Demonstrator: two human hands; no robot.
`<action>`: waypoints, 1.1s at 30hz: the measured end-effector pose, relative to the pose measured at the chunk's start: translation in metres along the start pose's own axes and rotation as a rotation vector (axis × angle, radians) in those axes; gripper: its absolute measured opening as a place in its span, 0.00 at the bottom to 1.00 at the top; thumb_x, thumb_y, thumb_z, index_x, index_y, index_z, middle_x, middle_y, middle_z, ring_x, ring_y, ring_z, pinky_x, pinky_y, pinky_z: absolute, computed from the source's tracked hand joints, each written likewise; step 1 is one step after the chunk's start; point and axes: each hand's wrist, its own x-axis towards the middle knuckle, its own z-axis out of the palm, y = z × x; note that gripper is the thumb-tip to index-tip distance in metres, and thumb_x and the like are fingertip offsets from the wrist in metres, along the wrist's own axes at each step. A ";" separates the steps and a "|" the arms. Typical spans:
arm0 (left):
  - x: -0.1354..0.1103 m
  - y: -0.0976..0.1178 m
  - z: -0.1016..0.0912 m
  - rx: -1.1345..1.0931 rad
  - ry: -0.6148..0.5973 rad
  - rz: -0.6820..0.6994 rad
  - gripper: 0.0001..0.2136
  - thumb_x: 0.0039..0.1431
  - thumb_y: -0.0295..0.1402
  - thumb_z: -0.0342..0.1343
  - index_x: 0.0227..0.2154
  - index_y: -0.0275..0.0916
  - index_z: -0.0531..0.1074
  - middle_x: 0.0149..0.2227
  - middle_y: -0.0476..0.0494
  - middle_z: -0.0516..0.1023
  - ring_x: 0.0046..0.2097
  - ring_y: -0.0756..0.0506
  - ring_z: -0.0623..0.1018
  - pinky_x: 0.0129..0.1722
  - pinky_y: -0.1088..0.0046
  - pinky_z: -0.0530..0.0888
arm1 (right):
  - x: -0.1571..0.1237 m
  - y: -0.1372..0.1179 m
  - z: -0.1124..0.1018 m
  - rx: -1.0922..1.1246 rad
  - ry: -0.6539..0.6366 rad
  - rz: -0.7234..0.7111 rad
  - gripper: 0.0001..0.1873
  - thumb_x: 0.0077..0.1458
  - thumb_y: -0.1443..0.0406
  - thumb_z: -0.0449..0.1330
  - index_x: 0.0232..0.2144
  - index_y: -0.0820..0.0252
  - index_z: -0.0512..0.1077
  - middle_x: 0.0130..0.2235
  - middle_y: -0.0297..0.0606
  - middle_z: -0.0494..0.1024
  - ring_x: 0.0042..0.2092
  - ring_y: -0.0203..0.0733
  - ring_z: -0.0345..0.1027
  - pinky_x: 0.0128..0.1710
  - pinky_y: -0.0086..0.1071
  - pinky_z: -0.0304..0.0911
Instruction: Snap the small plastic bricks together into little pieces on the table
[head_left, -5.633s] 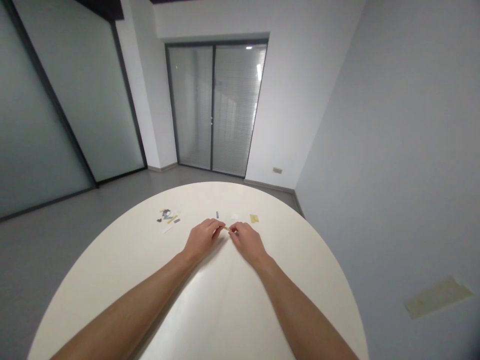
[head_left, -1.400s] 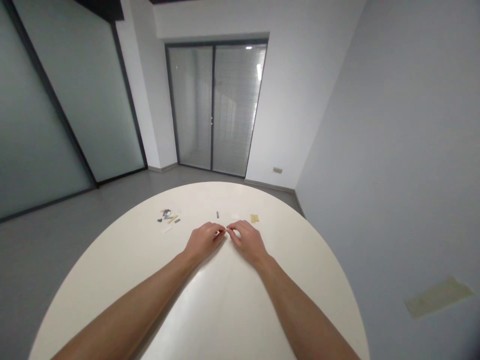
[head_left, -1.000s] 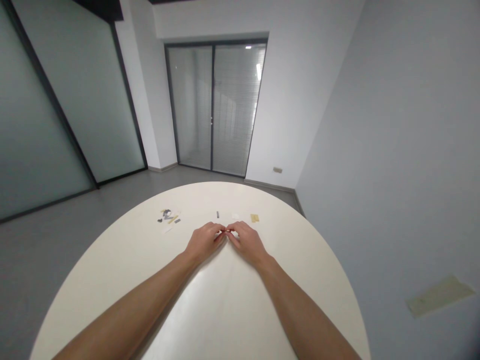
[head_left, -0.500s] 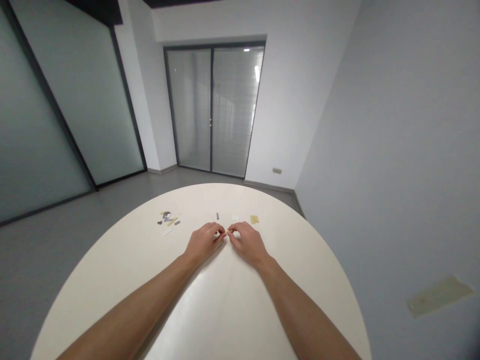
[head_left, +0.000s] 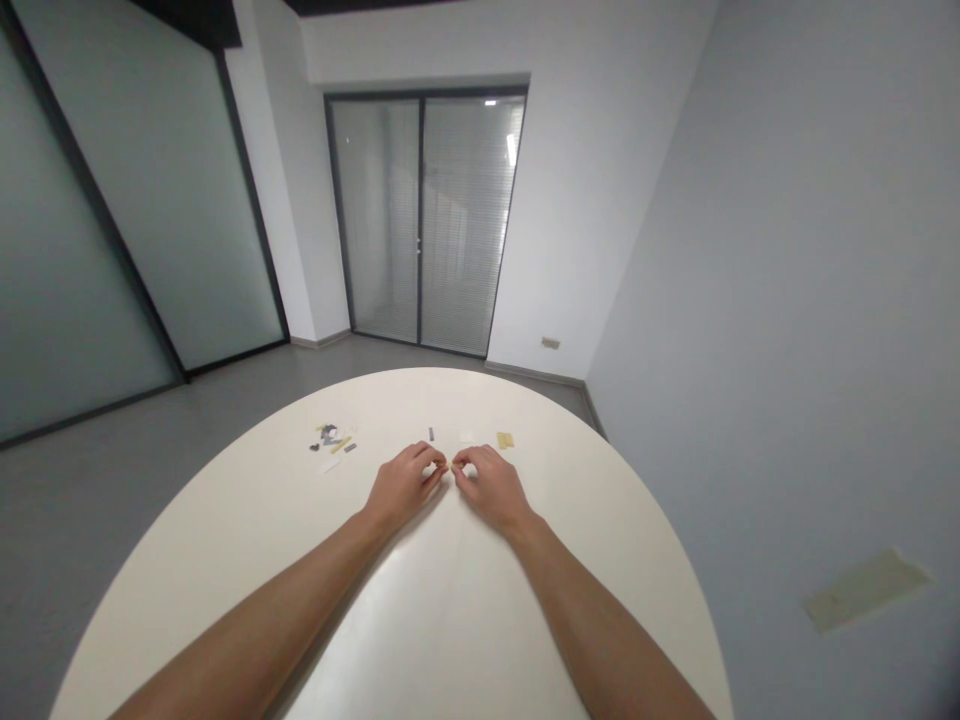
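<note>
My left hand (head_left: 406,483) and my right hand (head_left: 491,486) meet fingertip to fingertip above the middle of the table. Both are closed in a pinch, thumbs against forefingers. Between the tips shows a small yellowish piece (head_left: 449,464), mostly covered by the fingers and too small to name by kind. Just beyond the hands lie a small grey strip (head_left: 431,434), a pale white piece (head_left: 466,437) and a flat yellow piece (head_left: 505,440).
On the left side of the round white table (head_left: 450,640) lies a loose pile of small grey, black and yellow pieces (head_left: 330,437). A white strip (head_left: 331,466) lies nearest me there. A wall (head_left: 810,330) stands to the right, and a glass door (head_left: 420,220) is beyond.
My hands keep the pinch at almost the same place, their fingertips shifting slightly. The whole view has moved a little, so everything appears slightly farther left.
</note>
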 end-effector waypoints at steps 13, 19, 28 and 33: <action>0.000 0.000 0.001 0.016 -0.024 0.014 0.07 0.62 0.32 0.51 0.39 0.45 0.74 0.41 0.47 0.78 0.44 0.46 0.76 0.41 0.71 0.72 | 0.001 0.000 0.000 -0.012 -0.026 0.013 0.04 0.60 0.65 0.59 0.39 0.54 0.73 0.38 0.35 0.79 0.44 0.41 0.70 0.44 0.32 0.64; 0.000 0.001 0.001 0.023 -0.035 0.005 0.08 0.63 0.32 0.50 0.39 0.45 0.75 0.41 0.47 0.78 0.44 0.46 0.76 0.41 0.72 0.72 | 0.002 -0.002 -0.002 -0.024 -0.028 0.012 0.04 0.59 0.65 0.60 0.38 0.54 0.74 0.37 0.35 0.79 0.43 0.40 0.71 0.44 0.32 0.65; -0.001 -0.002 0.004 0.049 -0.019 -0.006 0.09 0.65 0.34 0.49 0.40 0.46 0.75 0.42 0.47 0.79 0.45 0.46 0.76 0.41 0.72 0.73 | 0.002 -0.001 -0.001 -0.040 -0.035 -0.017 0.06 0.61 0.64 0.59 0.39 0.54 0.76 0.38 0.36 0.81 0.44 0.41 0.71 0.46 0.33 0.66; -0.001 -0.006 0.007 0.055 -0.016 0.012 0.10 0.66 0.32 0.48 0.42 0.45 0.74 0.44 0.47 0.79 0.46 0.46 0.76 0.41 0.72 0.73 | 0.002 0.000 -0.003 -0.071 -0.064 -0.028 0.07 0.62 0.64 0.58 0.39 0.53 0.77 0.38 0.36 0.81 0.44 0.42 0.71 0.45 0.33 0.66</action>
